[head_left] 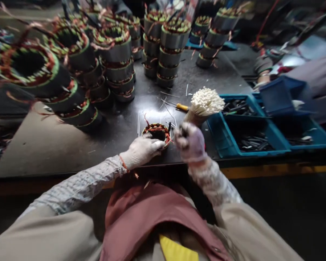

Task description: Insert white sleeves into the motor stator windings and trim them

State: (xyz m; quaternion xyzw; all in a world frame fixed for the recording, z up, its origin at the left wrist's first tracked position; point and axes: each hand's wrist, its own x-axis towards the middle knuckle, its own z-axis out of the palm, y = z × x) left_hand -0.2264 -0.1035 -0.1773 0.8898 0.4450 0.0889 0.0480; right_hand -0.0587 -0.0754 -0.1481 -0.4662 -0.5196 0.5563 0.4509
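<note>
A motor stator (158, 131) with copper windings and a green-yellow rim stands on the dark bench, close to its front edge. My left hand (141, 150), in a whitish knit glove, grips the stator's near rim, thumb to the right and fingers to the left. Right of the stator my gloved right hand (190, 141) is raised and closed, blurred by motion. Whatever it may hold is hidden, though a bit of red shows at its edge. Just behind that hand stands a bundle of thin white sticks or tubes (206, 101). A yellow-handled tool (182, 107) lies beside the bundle.
Stacks of stators (116, 61) line the bench's left and back. Blue bins (250, 125) with short black pieces stand at the right. Loose white sticks (167, 105) lie behind the stator. At the far right, another person's arm (263, 69) is near a blue bin (284, 94).
</note>
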